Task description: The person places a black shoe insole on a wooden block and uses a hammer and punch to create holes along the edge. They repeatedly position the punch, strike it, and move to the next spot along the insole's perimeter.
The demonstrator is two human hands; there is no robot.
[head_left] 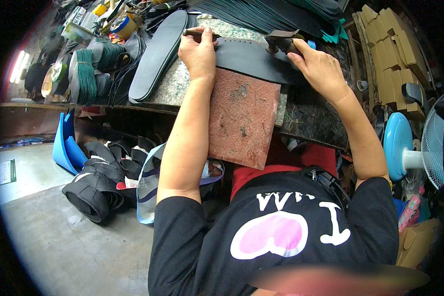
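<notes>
My left hand is closed around a dark rod-like punch, its tip by the upper left edge of a black curved sheet. A row of small holes or dots runs along that sheet's upper edge. In my right hand is a hammer, its head over the upper right part of the sheet. Below the sheet a rough reddish-brown slab juts over the table edge toward me. A stack of long black soles lies left of my left hand.
Black sheets with green edges pile up at the back. Green-edged bundles and a yellow tub sit at the left. Black shoes heap on the floor. Cardboard boxes and a fan stand at the right.
</notes>
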